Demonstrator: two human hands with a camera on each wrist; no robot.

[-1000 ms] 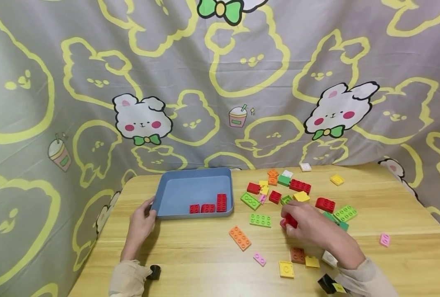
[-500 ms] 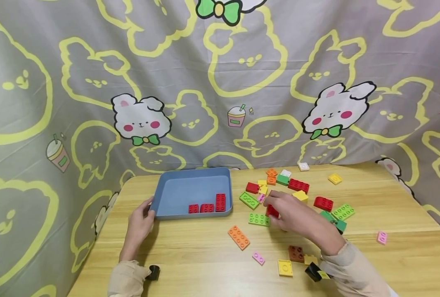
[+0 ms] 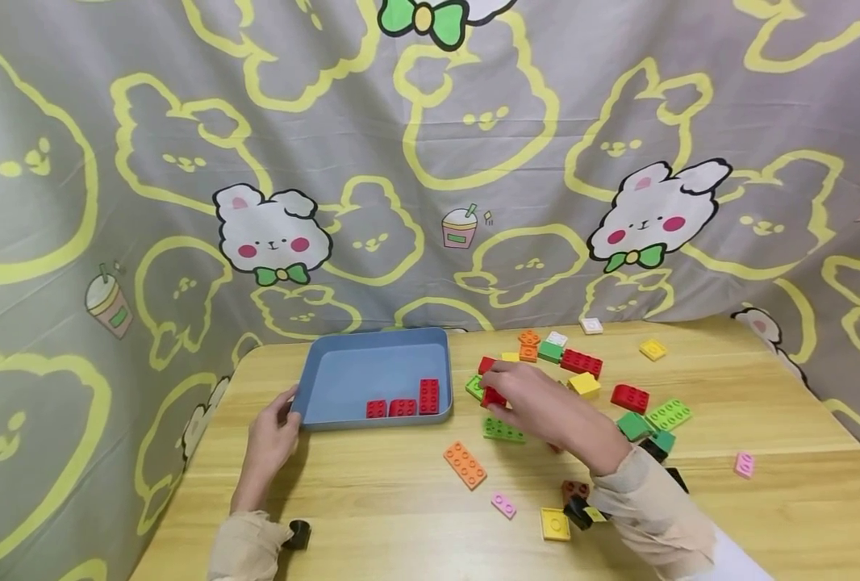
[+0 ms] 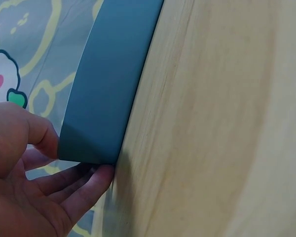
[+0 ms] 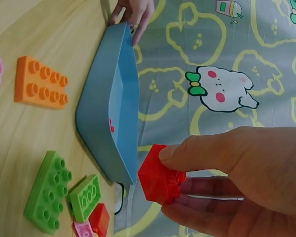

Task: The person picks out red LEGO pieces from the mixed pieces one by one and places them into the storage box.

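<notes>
My right hand pinches a small red building brick between thumb and fingers, above the table just right of the blue tray. In the right wrist view the brick's studs face the fingers. My left hand holds the tray's near left corner; in the left wrist view the fingers reach round the tray's wall. Inside the tray, along its near wall on the right, lie a small red brick, another red brick and a longer red brick.
Loose bricks lie right of the tray, among them a light green brick, an orange brick, a long red brick, a curved red brick and a yellow brick. A patterned curtain hangs behind the table.
My right hand has moved left with the red brick, from the middle of the loose bricks towards the tray's right side. My left hand has stayed at the tray's corner.
</notes>
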